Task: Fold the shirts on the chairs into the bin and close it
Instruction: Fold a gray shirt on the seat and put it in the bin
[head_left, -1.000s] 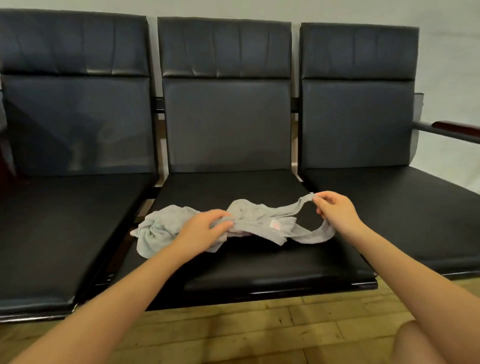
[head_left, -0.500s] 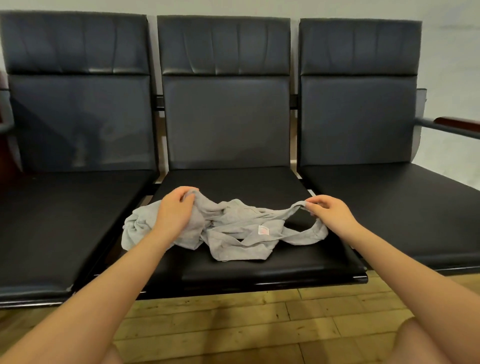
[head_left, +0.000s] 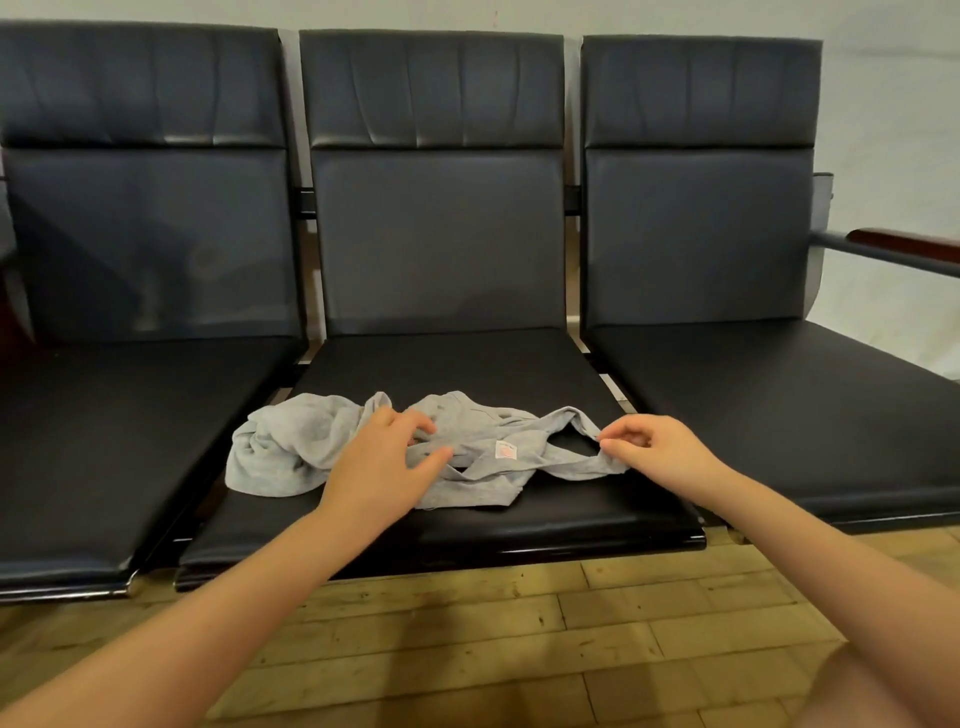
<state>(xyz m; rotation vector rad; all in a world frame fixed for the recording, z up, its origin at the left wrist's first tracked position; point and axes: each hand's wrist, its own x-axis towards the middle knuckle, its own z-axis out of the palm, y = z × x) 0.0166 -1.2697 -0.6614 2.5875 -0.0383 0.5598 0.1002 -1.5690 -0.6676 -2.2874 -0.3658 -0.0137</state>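
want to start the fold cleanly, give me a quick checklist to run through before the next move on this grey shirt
1. Shirt fully on the middle seat: not ok, its left part hangs past the seat's left edge.
2. Shirt spread flat: not ok, bunched and twisted.
3. Right hand holds an edge: ok, pinching the right loop.
4. Left hand has a grip: not ok, fingers spread over the cloth.
5. Label visible for orientation: ok.
6. Bin within reach: cannot tell, not in view.

Grey shirt (head_left: 291, 457) lay crumpled, unfolded, on middle chair (head_left: 467, 364) seat, near front edge, white label facing up.
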